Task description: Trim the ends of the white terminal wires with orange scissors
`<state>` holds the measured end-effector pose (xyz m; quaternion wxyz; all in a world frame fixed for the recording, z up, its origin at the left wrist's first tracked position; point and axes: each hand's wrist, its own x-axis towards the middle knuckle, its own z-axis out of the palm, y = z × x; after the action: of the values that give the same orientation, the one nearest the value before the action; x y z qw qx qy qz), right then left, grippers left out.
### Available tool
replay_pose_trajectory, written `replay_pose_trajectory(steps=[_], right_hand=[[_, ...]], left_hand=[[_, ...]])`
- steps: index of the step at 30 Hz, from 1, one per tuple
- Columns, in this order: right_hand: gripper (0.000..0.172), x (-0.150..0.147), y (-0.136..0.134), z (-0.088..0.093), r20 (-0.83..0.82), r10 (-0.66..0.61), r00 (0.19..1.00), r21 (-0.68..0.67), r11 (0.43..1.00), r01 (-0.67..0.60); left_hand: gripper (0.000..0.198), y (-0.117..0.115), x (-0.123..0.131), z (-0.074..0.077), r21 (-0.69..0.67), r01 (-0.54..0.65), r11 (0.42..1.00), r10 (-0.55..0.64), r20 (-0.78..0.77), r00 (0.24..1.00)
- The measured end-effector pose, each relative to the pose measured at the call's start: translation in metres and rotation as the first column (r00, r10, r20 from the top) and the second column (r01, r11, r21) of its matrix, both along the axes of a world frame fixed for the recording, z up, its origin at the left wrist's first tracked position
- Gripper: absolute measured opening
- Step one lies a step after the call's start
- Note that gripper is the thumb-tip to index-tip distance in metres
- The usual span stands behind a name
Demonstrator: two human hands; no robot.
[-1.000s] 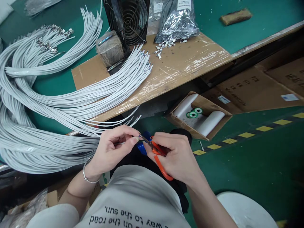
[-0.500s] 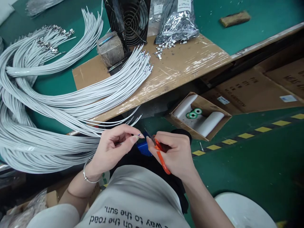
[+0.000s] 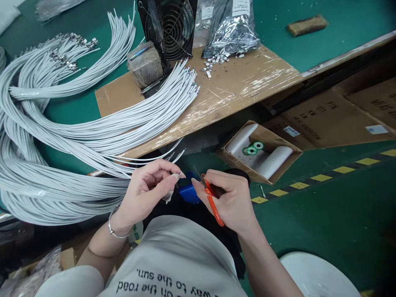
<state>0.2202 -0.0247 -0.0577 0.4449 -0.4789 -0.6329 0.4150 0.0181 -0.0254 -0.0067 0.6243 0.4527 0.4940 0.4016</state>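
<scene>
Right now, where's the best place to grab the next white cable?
Pinch a cable just behind its tip, coming from the near side: a few loose ends overhang the board edge, clear of the packed bundle.

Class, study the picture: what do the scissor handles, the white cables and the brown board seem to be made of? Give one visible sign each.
Scissor handles: likely plastic, bright orange, smooth. White cables: probably plastic-sheathed wire, matte, bending in soft curves. Brown board: looks like cardboard or wood under clear film, with glossy wrinkles.
</scene>
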Motion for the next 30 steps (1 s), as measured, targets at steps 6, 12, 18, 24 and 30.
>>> replay_pose_trajectory(steps=[6,12,18,24,30], right_hand=[[0.054,0.003,0.001,0.000,0.031,0.000,1.000,-0.019,1.000,0.001],[0.057,0.011,0.003,-0.002,0.024,-0.055,0.998,-0.013,0.998,0.055],[0.057,0.035,0.002,-0.008,0.072,-0.168,0.983,-0.046,0.984,0.171],[0.055,0.049,-0.001,-0.017,0.089,-0.236,0.968,-0.030,0.970,0.239],[0.057,0.052,-0.002,-0.022,0.108,-0.223,0.969,-0.023,0.974,0.227]], left_hand=[[0.012,-0.001,-0.002,-0.001,0.068,0.008,0.998,-0.004,-0.057,0.998],[0.029,-0.001,0.002,-0.006,0.309,0.142,0.941,-0.015,-0.380,0.925],[0.030,0.009,-0.026,-0.019,0.764,0.184,0.619,0.604,-0.612,0.511],[0.033,0.035,-0.082,-0.023,0.697,0.324,0.640,0.655,-0.715,0.244],[0.020,0.048,-0.097,-0.025,0.690,0.500,0.524,0.664,-0.698,0.268]])
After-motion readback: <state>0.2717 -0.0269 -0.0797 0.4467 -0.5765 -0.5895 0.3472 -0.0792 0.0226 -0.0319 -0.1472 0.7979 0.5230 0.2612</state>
